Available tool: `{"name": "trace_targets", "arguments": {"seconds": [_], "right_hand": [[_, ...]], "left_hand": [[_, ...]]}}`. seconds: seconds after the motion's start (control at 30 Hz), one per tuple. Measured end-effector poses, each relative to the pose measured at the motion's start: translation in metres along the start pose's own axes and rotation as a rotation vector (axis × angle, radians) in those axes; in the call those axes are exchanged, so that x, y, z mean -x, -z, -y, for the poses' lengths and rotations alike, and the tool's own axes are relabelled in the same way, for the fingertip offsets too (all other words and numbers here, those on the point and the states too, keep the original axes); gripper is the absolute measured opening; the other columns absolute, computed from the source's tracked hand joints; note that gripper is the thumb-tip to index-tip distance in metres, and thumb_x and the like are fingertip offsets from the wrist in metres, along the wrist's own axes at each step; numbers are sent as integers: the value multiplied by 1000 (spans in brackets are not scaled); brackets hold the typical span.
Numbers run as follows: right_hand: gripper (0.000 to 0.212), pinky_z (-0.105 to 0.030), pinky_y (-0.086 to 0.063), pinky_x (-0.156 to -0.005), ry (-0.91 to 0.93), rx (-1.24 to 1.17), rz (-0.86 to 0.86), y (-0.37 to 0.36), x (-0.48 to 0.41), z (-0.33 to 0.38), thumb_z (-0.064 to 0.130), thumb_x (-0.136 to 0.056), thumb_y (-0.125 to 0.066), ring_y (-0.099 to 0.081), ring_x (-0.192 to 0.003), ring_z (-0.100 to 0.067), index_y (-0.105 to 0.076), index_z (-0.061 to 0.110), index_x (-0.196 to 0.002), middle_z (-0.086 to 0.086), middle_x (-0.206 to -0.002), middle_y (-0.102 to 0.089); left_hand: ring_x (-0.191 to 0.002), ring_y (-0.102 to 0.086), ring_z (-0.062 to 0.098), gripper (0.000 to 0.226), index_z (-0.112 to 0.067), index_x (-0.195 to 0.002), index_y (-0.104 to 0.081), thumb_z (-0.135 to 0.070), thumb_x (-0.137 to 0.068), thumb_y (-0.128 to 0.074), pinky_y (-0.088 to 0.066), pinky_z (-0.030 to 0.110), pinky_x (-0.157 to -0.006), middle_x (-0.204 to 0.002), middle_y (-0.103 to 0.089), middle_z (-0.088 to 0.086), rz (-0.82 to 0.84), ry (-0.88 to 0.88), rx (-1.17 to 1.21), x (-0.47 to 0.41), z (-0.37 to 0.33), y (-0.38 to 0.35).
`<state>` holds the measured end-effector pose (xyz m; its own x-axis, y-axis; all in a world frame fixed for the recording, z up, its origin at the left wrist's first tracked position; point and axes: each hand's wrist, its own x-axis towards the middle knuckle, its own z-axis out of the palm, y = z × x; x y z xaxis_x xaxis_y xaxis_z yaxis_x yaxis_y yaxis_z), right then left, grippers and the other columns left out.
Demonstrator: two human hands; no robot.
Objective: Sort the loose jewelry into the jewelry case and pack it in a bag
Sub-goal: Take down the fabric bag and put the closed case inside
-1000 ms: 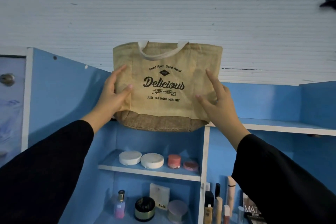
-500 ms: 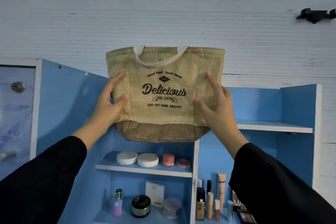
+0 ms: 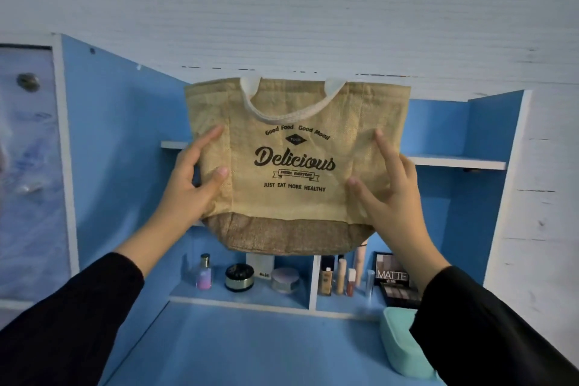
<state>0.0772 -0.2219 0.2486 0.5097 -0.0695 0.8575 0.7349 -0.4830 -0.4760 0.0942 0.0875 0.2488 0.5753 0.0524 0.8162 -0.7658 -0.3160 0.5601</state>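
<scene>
— Position of jute bag [image 3: 294,166]?
— Held up in the air, upright, in front of blue shelf unit [image 3: 488,135]. Printed side reading "Delicious" turned toward the camera. White handle [image 3: 291,113] drooping over the front. Darker woven band along the bottom.
— Left hand [image 3: 191,185]?
— Clamped on the bag's left edge. Thumb and forefinger pressed flat on the front face, remaining fingers out of sight behind the cloth.
— Right hand [image 3: 391,194]?
— Mirrored on the right edge, gripping. Thumb and forefinger on the front, the rest wrapped round the side. Black sleeves on both arms.
— Teal jewelry case [image 3: 401,345]?
— Lying on blue desktop [image 3: 266,351], lower right, partly hidden by the right sleeve. Well below the bag, not touching. Lid state: cannot tell.
— Lowest shelf?
— Left bay: perfume bottle [image 3: 204,273] with pink liquid, black jar [image 3: 239,276], round compact [image 3: 285,279]. Right bay: several upright tubes [image 3: 340,276], then palette [image 3: 396,285] marked "MATTE".
— Behind the unit?
— White ribbed wall [image 3: 282,9].
</scene>
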Motion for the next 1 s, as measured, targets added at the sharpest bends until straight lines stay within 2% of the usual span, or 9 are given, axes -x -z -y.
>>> {"name": "trace_targets", "arguments": {"seconds": [0.17, 0.23, 0.3, 0.4, 0.57, 0.67, 0.8, 0.9, 1.0], "right_hand": [[78, 1, -33, -86, -64, 45, 39, 4, 46, -28, 28, -83, -74, -46, -109, -5, -30, 52, -143, 1, -135, -37], [78, 0, -34, -85, -83, 48, 54, 5, 64, -39, 26, -83, -74, -45, -105, 4, -30, 50, -143, 0, -134, -37], [78, 0, -35, -82, -108, 47, 74, 5, 82, -50, 25, -84, -74, -44, -98, 12, -30, 49, -144, 1, -133, -37], [78, 1, -33, -84, -145, 74, 102, 4, 108, -65, 27, -84, -73, -39, -107, 14, -28, 52, -143, 4, -134, -36], [80, -4, -34, -92, -221, 86, 132, 0, 146, -89, 25, -83, -75, -43, -113, -3, -29, 50, -144, 6, -132, -38], [82, -4, -34, -91, -244, 68, 150, -1, 167, -99, 23, -83, -76, -43, -111, 3, -29, 49, -144, 15, -127, -38], [89, -19, -41, -92, -290, 89, 157, -1, 191, -108, 16, -80, -77, -45, -95, -8, -26, 48, -145, 5, -127, -42], [90, -27, -43, -91, -319, 95, 174, -4, 206, -114, 12, -79, -77, -43, -89, 0, -27, 41, -148, 2, -125, -44], [89, -22, -41, -86, -331, 87, 193, -3, 216, -116, 12, -80, -76, -42, -82, 7, -26, 38, -149, 1, -122, -45]], "left_hand": [[-138, -38, 11, 60, -50, -138, -43, -18, -92, -64, -39, 51, -110, -149, -38, -10, 52, 78, -12, 49, 25, -17], [-137, -38, 9, 60, -55, -136, -43, -25, -88, -63, -37, 49, -112, -148, -39, -9, 61, 114, -26, 69, 32, -24], [-136, -38, 5, 61, -60, -132, -44, -24, -88, -64, -34, 40, -115, -146, -39, -7, 65, 145, -26, 88, 38, -31], [-134, -38, -1, 60, -63, -130, -43, -26, -87, -63, -35, 27, -110, -145, -39, -7, 87, 173, -46, 115, 48, -39], [-122, -43, -13, 69, -67, -123, -45, -8, -92, -62, -40, 5, -93, -140, -40, -3, 96, 217, -30, 152, 62, -47], [-130, -41, -3, 61, -62, -128, -45, -18, -90, -63, -39, 8, -98, -143, -38, -1, 133, 247, -60, 172, 71, -49], [-134, -37, 1, 61, -49, -134, -47, -8, -91, -63, -34, 7, -103, -142, -38, 5, 178, 269, -104, 197, 85, -50], [-134, -38, 3, 64, -53, -134, -47, -7, -93, -61, -37, 22, -110, -141, -36, 1, 184, 344, -73, 213, 92, -51], [-135, -37, 5, 64, -51, -137, -44, -7, -93, -60, -37, 37, -113, -142, -34, -3, 194, 362, -84, 221, 94, -53]]}}
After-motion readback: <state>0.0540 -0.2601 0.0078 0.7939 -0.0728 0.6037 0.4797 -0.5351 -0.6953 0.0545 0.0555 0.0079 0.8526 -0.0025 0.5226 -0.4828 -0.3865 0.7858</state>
